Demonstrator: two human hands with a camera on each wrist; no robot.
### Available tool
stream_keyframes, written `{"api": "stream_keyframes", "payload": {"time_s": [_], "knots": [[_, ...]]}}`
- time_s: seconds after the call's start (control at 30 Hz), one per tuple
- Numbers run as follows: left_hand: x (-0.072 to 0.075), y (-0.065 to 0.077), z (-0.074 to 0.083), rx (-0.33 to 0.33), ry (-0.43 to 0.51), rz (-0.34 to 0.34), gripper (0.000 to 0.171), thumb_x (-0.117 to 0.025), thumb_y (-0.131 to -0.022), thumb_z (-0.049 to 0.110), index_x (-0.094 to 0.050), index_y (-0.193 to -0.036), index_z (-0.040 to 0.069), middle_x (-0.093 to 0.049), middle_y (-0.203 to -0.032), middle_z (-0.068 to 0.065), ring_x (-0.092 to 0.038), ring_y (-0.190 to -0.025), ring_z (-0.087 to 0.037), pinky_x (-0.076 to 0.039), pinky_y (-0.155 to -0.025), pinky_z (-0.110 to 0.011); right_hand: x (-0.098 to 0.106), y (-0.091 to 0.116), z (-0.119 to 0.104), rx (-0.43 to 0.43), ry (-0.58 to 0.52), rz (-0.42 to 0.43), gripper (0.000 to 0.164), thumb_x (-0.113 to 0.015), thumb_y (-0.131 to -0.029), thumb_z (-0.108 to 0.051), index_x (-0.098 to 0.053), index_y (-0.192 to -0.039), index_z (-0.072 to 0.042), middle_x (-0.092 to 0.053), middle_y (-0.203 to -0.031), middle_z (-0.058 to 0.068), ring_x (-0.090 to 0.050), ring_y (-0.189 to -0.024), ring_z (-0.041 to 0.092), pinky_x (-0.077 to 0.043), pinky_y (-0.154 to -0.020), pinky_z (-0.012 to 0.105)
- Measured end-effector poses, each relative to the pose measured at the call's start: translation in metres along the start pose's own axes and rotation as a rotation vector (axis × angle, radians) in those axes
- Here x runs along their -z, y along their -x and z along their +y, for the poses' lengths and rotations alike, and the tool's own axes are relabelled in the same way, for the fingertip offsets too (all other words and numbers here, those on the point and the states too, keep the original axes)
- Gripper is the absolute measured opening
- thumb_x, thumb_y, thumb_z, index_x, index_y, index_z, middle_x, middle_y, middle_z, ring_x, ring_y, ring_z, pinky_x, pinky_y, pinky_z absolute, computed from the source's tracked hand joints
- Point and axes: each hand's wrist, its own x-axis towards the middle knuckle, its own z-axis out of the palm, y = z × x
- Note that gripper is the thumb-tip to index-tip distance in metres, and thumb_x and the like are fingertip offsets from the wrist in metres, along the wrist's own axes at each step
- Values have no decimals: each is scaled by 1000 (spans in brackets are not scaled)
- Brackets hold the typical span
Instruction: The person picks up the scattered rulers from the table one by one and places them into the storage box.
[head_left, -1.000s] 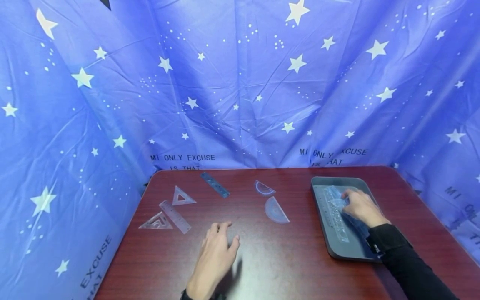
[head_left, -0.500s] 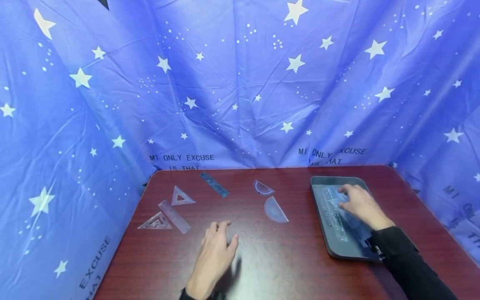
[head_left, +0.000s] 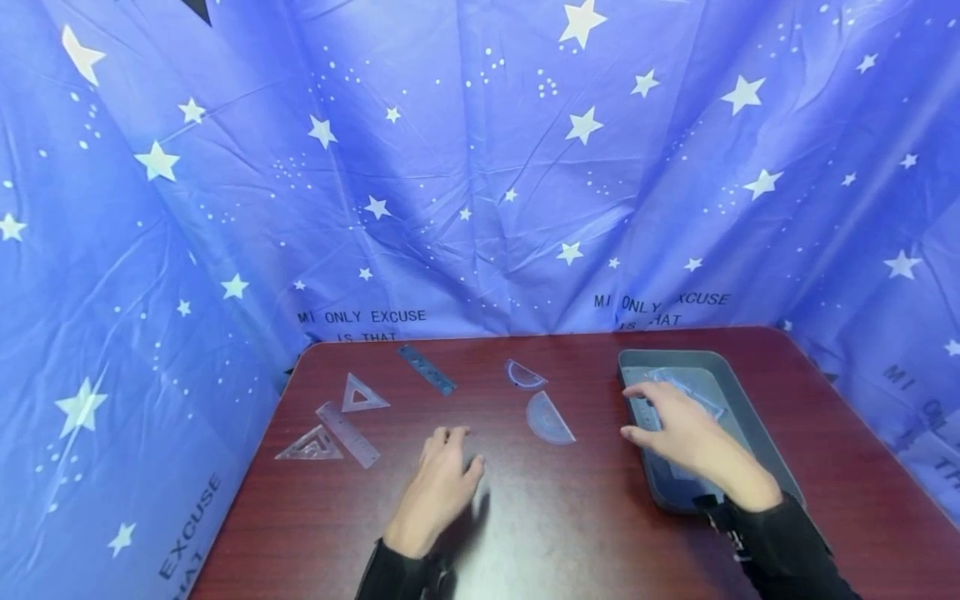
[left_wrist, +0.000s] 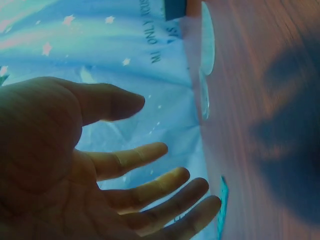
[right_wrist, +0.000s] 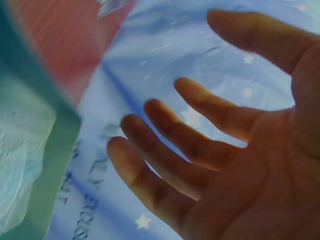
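My right hand (head_left: 678, 429) hovers over the left side of a grey tray (head_left: 757, 417), fingers spread and nothing in them. Clear plastic drawing tools (head_left: 693, 392) lie inside the tray, partly hidden by that hand. In the right wrist view the palm and loose fingers show bare beside the tray wall (right_wrist: 55, 165). My left hand (head_left: 442, 487) floats above the middle front of the table with relaxed, parted fingers. Beyond it lie a large clear protractor (head_left: 550, 419) and a smaller protractor (head_left: 525, 375). The left wrist view shows its palm holding nothing.
On the left of the dark red table (head_left: 315, 533) lie a bluish ruler (head_left: 426, 370), a clear set square (head_left: 363, 394), a clear ruler (head_left: 347, 434) and another set square (head_left: 310, 444). A blue star-patterned curtain (head_left: 450, 167) surrounds the table's back and sides.
My right hand has let go of the drawing tool in the tray and moved left toward the tray's left rim. The left hand has shifted slightly up and right.
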Motion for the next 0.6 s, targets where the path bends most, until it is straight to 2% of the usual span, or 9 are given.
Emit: {"api": "stream_keyframes", "payload": {"time_s": [0.2,0.27,0.43,0.5,0.6], "knots": [[-25,-31,11,-184,-14,-69,52,-73,-99,20,-60,-146,2,-57,-147,-19,-53,-138,-37,-52,-113,-56,-8,27,-17,105,-17,-22,48,-86,-90,-31,-70,-129,-8,-72,-128,12,-69,-118,38,-57,-98,59],[-35,-40,16,-223,-67,-91,53,-74,-97,23,-61,-146,5,-58,-145,-15,-55,-135,-34,-54,-110,-52,-12,36,-19,125,-22,-30,47,-86,-90,-33,-71,-129,-10,-73,-127,7,-70,-119,35,-58,-98,56],[-54,-56,32,-238,-198,-126,57,-76,-94,27,-62,-145,7,-60,-140,-14,-57,-127,-32,-55,-104,-49,-24,51,-19,134,-40,-27,46,-86,-90,-35,-71,-127,-13,-73,-125,0,-70,-116,29,-59,-95,48],[-60,-61,37,-245,-237,-149,61,-78,-92,27,-61,-147,7,-58,-144,-16,-55,-131,-33,-54,-106,-50,-30,55,-19,131,-51,-21,45,-87,-89,-35,-72,-126,-13,-73,-124,-1,-71,-114,27,-60,-93,45],[-69,-69,45,-295,-321,-190,70,-84,-88,26,-59,-151,11,-52,-156,-17,-48,-143,-36,-51,-113,-54,-39,62,-18,126,-71,-21,43,-86,-89,-34,-72,-125,-14,-73,-124,-2,-72,-111,27,-60,-90,41]]}}
